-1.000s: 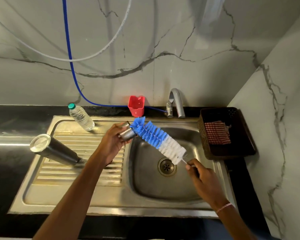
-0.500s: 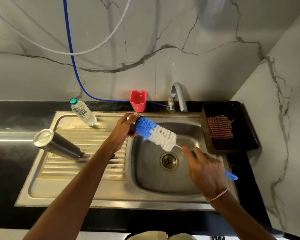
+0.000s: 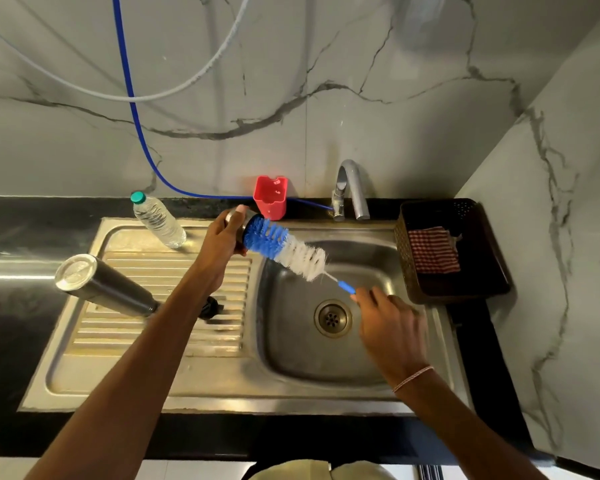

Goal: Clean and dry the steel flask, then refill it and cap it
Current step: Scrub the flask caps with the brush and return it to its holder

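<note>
Steel sink (image 3: 222,382), flask (image 3: 108,289) lying on drainboard, water bottle (image 3: 158,220) behind

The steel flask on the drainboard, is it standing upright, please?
No, the steel flask lies on its side across the ribbed drainboard, its base turned toward the counter on the left.

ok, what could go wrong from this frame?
1. The left hand pinches a small steel cap above the sink while the brush pushes into it; it could slip out.
2. The flask lies on the ribbed drainboard and might roll if bumped.
</note>
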A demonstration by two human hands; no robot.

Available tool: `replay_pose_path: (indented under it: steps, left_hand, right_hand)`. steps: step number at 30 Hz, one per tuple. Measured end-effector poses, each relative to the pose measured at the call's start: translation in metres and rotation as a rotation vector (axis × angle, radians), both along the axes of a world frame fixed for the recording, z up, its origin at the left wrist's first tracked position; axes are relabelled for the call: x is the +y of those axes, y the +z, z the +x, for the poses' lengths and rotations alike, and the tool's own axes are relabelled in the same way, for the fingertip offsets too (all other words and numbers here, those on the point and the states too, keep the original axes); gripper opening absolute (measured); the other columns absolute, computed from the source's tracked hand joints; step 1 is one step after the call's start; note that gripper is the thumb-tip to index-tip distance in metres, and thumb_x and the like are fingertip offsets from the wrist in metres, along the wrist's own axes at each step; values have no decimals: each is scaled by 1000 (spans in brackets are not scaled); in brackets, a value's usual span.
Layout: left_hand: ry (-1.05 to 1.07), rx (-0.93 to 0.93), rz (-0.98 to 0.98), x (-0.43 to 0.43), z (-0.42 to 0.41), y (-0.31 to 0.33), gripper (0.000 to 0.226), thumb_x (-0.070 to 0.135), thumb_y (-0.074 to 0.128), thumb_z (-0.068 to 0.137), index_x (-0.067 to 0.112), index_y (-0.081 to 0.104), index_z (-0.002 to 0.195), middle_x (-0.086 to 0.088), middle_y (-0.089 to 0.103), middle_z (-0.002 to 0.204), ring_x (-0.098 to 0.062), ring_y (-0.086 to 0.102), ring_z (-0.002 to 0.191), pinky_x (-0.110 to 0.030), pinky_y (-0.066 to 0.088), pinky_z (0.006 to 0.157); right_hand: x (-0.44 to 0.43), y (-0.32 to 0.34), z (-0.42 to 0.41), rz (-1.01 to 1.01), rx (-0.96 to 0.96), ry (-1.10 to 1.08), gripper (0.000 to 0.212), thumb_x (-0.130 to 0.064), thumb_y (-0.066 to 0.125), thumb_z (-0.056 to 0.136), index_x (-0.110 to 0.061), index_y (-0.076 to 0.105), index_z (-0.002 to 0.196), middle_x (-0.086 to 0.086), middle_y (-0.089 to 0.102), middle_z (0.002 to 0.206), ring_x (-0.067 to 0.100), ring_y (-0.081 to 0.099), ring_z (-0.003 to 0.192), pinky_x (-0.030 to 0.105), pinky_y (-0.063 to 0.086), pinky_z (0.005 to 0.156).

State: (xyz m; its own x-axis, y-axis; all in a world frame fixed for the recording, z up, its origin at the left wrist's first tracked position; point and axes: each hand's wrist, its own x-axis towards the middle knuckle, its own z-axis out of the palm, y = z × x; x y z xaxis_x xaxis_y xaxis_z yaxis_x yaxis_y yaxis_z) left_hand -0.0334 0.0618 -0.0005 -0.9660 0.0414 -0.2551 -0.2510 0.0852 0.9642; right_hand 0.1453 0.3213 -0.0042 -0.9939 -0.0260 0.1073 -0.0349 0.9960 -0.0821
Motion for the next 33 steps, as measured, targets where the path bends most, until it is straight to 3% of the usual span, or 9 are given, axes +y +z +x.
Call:
replay_pose_path:
  steps: [3, 7, 9, 13, 15, 19, 25, 30, 33]
  left_hand:
    - [13, 0, 52, 1, 1, -1, 52, 48, 50, 106, 1, 61, 125, -15, 60, 97, -23, 56, 82, -35, 47, 68]
    - [-54, 7, 41, -1, 3, 4, 48, 49, 47, 106, 8, 64, 125, -12, 63, 99, -20, 58, 83, -33, 48, 68]
    - [-61, 26, 9, 0, 4, 5, 48, 48, 45, 107, 7, 62, 126, -11, 58, 96, -16, 53, 78, -29, 46, 64]
    - [-44, 2, 8, 4, 7, 4, 54, 49, 45, 107, -1, 58, 125, -9, 53, 89, -13, 49, 72, -29, 44, 63]
    - [-53, -4, 32, 3, 7, 3, 52, 49, 46, 107, 1, 60, 124, -7, 55, 88, -14, 51, 73, -29, 44, 63]
    - [-127, 8, 64, -1, 5, 8, 34, 46, 51, 105, 20, 72, 111, -10, 54, 88, -17, 48, 69, -29, 43, 60]
    - [-42, 25, 5, 4, 10, -1, 49, 47, 47, 107, 3, 62, 123, -7, 55, 82, -11, 52, 64, -29, 45, 61]
    - [-85, 39, -17, 3, 10, -3, 49, 47, 48, 106, 4, 64, 123, -12, 58, 92, -14, 49, 72, -27, 41, 59]
    - [-71, 41, -51, 2, 12, -4, 47, 51, 48, 105, 11, 67, 121, -12, 57, 91, -17, 48, 72, -26, 42, 58]
  right_hand:
    - [-3, 2, -9, -504, -157, 111, 33, -27, 38, 107, -16, 64, 88, -7, 59, 64, 9, 53, 50, 27, 46, 49]
    - [16, 29, -25, -1462, -723, -211, 37, -33, 48, 106, -7, 67, 87, -7, 35, 55, 7, 24, 44, 18, 21, 38]
    - [21, 28, -22, -1188, -585, -126, 35, -36, 52, 104, -11, 69, 86, -12, 42, 52, 5, 32, 40, 17, 25, 41]
    - [18, 6, -5, -107, -52, 30, 31, -36, 37, 107, -22, 63, 97, -12, 49, 56, 6, 42, 41, 18, 28, 40]
    - [11, 2, -3, -229, -39, 39, 35, -35, 32, 107, -20, 62, 97, -10, 52, 55, 9, 48, 42, 24, 35, 40]
    - [15, 15, -18, -1403, -743, -323, 45, -40, 44, 106, -6, 63, 85, -5, 35, 52, 8, 26, 40, 21, 21, 40]
    - [20, -2, -10, -253, -12, -62, 22, -26, 49, 105, -19, 60, 87, -13, 45, 59, 6, 41, 43, 21, 32, 39]
    - [15, -2, -18, -1024, -501, -190, 44, -40, 46, 105, -16, 60, 70, -11, 45, 47, 3, 38, 41, 21, 34, 48]
    - [21, -4, -15, -744, -288, -76, 38, -47, 54, 100, -23, 57, 71, -13, 48, 50, 2, 42, 43, 20, 37, 46]
